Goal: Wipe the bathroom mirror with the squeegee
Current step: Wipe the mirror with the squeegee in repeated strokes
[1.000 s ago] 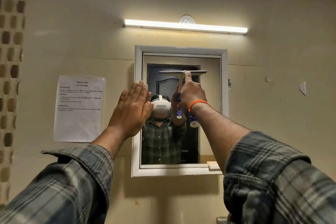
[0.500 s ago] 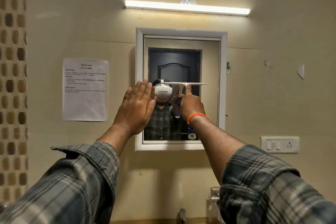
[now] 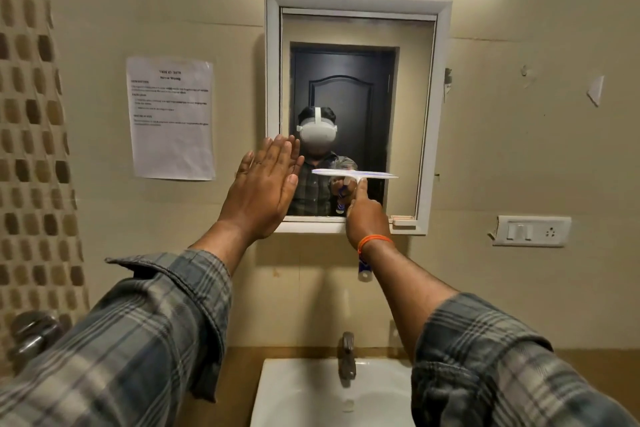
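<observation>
The right hand (image 3: 367, 218) is wrapped tight around the squeegee (image 3: 355, 175), index finger stretched up along the neck, and the white blade lies level across the lower part of the mirror (image 3: 408, 97), pressed to the glass by the look of it, though actual contact is hard to judge from here. The handle's blue-and-white end pokes out below the wrist, just past an orange wristband (image 3: 375, 240). Over on the other side, the left hand (image 3: 265, 187) is flat and open, fingers together, palm toward the mirror's left frame edge, holding nothing; whether it touches the frame cannot be told. Both arms wear a grey plaid shirt with the sleeves pushed back. The glass reflects a dark door and the person in a white headset. A printed sheet (image 3: 171, 118) is stuck to the wall left of the mirror, a switch plate (image 3: 531, 230) sits to the right, and below, a white sink (image 3: 301, 392) with its tap (image 3: 347, 355) stands against the wall
</observation>
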